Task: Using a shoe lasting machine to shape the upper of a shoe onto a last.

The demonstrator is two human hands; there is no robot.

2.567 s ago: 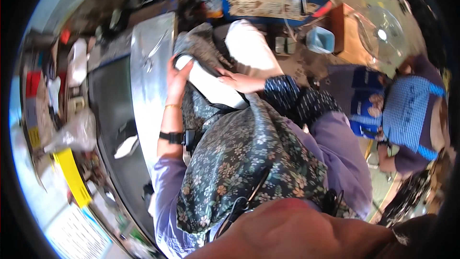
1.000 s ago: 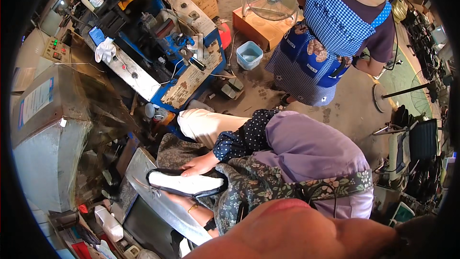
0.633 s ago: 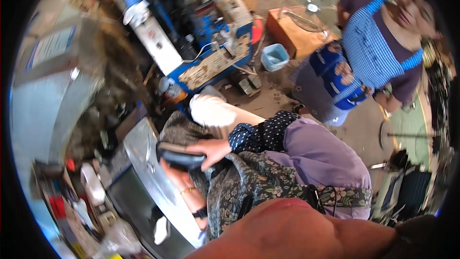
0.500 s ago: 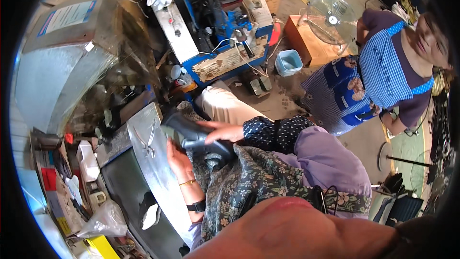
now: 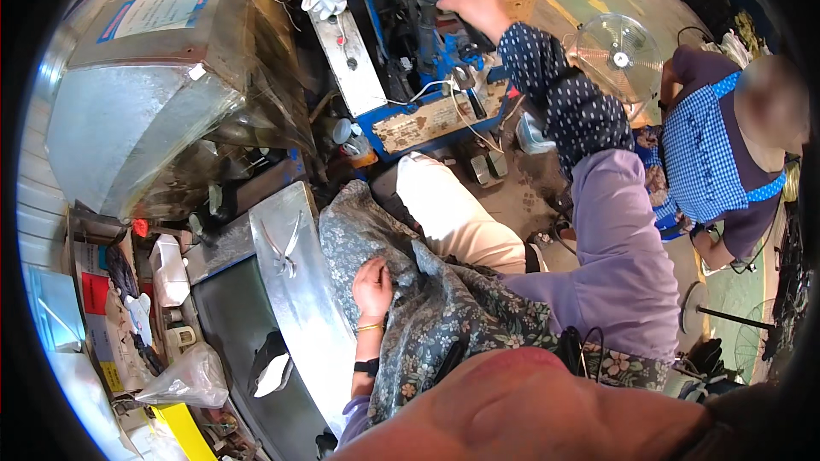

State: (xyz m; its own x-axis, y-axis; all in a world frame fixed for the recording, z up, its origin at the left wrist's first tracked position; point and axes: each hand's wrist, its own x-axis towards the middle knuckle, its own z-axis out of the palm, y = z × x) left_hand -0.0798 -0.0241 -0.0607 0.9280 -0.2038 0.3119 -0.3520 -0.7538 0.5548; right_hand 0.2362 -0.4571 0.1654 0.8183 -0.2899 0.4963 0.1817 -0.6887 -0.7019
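My right hand (image 5: pixel 480 4) reaches far out over the blue machine (image 5: pixel 376 132), thumb and forefinger spread apart, at its pale right-hand top panel. A long dark shape lies beside its fingers; I cannot make out what it is. My left hand (image 5: pixel 373 288) rests on the floral apron (image 5: pixel 427 316) over my lap, its fingers curled in with nothing visible in them. Left of it, a slim metal tool with curved arms (image 5: pixel 286 252), like scissors or tongs, lies on the bare metal worktop (image 5: pixel 295 324).
A white cloth (image 5: pixel 326 0) lies on the machine's left panel. Left stands a big grey metal hood (image 5: pixel 128 111), with a plastic bag (image 5: pixel 188 380) on cluttered shelving below. A fan (image 5: pixel 622 58), a pale blue tub (image 5: pixel 534 135) and a person in a checked apron (image 5: pixel 692 132) are at the right.
The black boot-like thing has left both hands. My right hand has moved forward to the machine; my left has dropped onto the apron. The view has shifted slightly.
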